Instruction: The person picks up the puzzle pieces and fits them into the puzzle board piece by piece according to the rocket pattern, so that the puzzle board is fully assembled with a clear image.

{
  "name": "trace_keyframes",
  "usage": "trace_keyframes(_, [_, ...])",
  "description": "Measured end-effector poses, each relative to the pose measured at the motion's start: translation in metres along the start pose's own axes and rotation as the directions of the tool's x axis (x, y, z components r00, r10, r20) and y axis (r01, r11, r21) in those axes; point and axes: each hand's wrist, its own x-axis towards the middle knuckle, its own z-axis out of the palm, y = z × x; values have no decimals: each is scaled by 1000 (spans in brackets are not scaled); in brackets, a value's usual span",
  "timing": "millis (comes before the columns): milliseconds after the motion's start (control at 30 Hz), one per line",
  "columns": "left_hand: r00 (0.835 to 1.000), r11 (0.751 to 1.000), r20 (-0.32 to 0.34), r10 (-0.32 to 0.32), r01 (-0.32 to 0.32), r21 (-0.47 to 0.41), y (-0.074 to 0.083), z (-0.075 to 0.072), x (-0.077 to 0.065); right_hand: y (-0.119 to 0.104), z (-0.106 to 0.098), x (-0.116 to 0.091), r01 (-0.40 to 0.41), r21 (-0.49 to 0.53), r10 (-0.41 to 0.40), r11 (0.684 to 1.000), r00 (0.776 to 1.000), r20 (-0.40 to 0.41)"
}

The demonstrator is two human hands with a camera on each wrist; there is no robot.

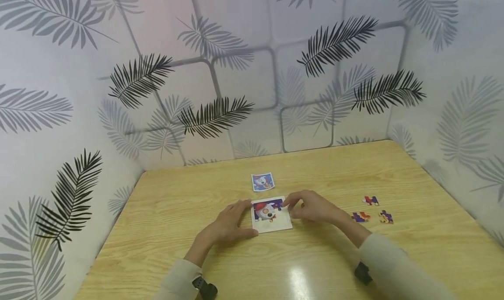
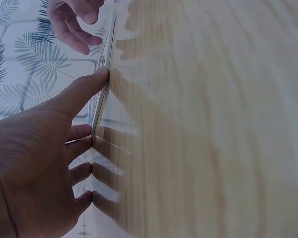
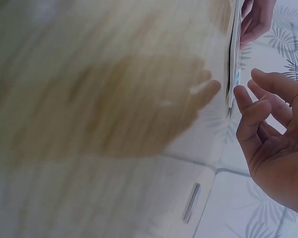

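A small square jigsaw puzzle in a white tray (image 1: 271, 227) lies on the table, its upper part filled with a picture of a white cartoon animal in a red hat and its lower part bare white. Along the tray's left side, my left hand (image 1: 230, 223) rests with spread fingers, forefinger by the upper corner and thumb (image 2: 92, 84) at the lower one. My right hand (image 1: 311, 206) is at the right side, with loosely bent fingers (image 3: 242, 96) touching near the upper right edge. No piece shows between its fingertips.
Three loose jigsaw pieces lie to the right: one farther back (image 1: 370, 200), one at the left (image 1: 360, 216), one at the right (image 1: 386, 217). A small picture card (image 1: 262, 182) sits behind the tray. Leaf-patterned walls (image 1: 244, 72) border the wooden table (image 1: 177, 195).
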Motion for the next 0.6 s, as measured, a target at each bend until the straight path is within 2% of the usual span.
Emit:
trace_keyframes(267, [1000, 1000, -4, 8, -8, 10, -1, 0, -1, 10, -13, -11, -66, 7, 66, 998, 998, -15])
trace_keyframes(600, [1000, 1000, -8, 26, -26, -4, 3, -2, -3, 23, -35, -32, -43, -60, 40, 997, 998, -56])
